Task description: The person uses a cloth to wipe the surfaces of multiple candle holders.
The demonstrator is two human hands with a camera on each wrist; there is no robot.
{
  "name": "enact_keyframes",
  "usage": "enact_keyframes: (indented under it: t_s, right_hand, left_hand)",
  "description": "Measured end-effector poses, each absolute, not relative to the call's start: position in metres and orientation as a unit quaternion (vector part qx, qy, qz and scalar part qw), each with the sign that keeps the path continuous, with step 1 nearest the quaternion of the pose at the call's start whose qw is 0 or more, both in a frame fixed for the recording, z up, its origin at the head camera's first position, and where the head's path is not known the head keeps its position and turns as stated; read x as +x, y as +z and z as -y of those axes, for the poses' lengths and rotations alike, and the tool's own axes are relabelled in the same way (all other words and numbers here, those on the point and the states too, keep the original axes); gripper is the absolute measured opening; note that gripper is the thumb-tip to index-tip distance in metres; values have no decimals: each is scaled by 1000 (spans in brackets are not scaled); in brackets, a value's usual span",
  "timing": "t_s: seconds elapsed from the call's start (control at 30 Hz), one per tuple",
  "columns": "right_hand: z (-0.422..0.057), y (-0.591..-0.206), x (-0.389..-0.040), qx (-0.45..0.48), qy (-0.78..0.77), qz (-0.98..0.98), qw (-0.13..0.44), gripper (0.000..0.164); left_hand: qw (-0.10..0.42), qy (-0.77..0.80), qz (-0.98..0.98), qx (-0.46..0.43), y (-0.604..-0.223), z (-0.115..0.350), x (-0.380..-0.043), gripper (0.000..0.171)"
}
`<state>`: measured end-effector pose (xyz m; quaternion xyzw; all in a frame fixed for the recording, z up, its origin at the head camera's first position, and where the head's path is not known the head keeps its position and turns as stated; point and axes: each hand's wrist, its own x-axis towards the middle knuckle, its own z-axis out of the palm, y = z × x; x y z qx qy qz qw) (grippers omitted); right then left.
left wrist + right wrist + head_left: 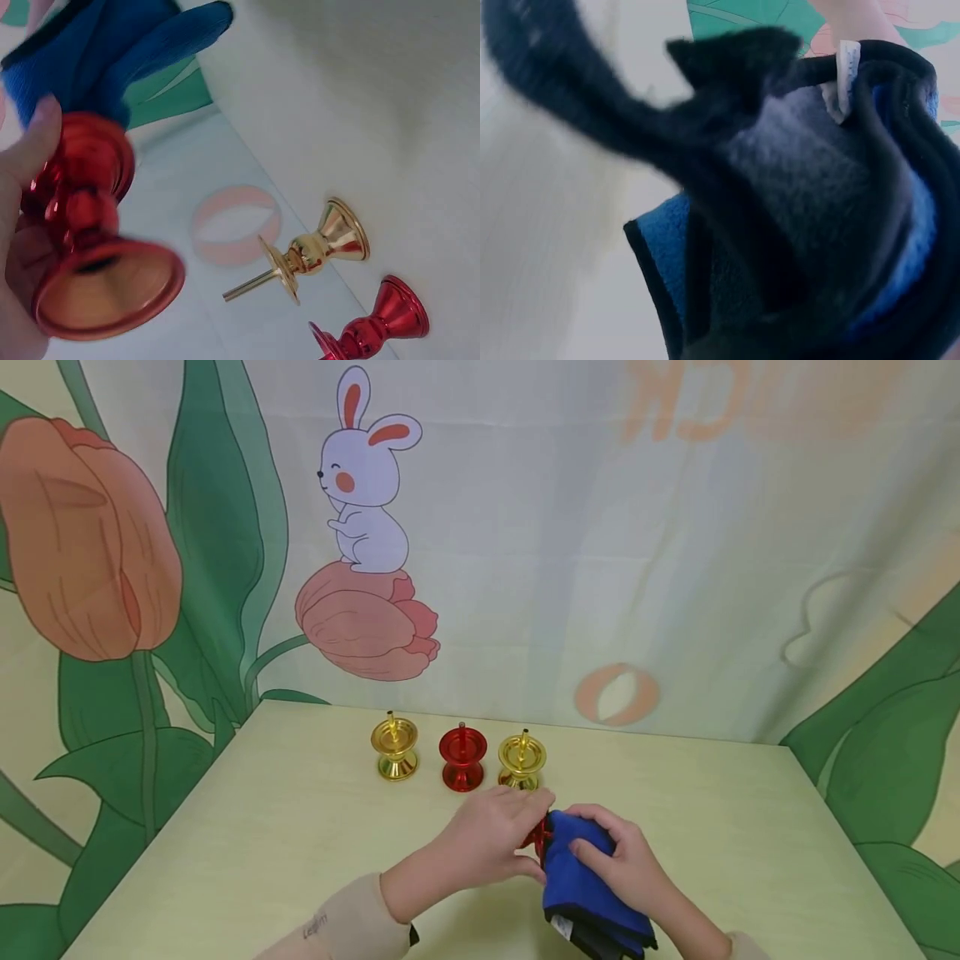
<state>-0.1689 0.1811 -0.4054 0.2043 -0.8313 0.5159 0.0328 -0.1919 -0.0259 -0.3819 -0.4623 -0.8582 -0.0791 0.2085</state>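
My left hand point(487, 837) grips a shiny red candle holder point(88, 214), tipped sideways, with its round hollow base facing the left wrist camera. My right hand point(628, 864) holds a folded blue cloth point(579, 883) with black edging, thumb on top. The cloth is pressed over the far end of the red holder, hiding that end. In the right wrist view the cloth's dark folds and a small white label point(847, 79) fill most of the picture.
Along the back of the pale table point(300, 835) stand a gold candle holder point(396, 764), a red candle holder point(462, 774) and another gold candle holder point(522, 753), just beyond the left hand. A printed curtain point(510, 568) hangs behind the table.
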Motion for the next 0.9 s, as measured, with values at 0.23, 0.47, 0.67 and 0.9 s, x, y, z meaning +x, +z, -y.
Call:
enact_keyframes:
  t_s: [0.23,0.47,0.67,0.9]
  right_hand:
    - [-182,-406,-171,197,540,818,31,25]
    - [-181,-403,-167,242,497,833,29,24]
    - [-177,-402,-164,262,484,835,27,24]
    - [-177,-406,-168,208,531,820,37,24]
  left_hand:
    - [329,-47,819,-468,-389,26,-186,81]
    - [127,-105,873,-459,-367,34,-193,85]
    - [2,-143,884,-444,-362,33,-197,84]
    - [238,-78,855,-454,-383,26,-185,81]
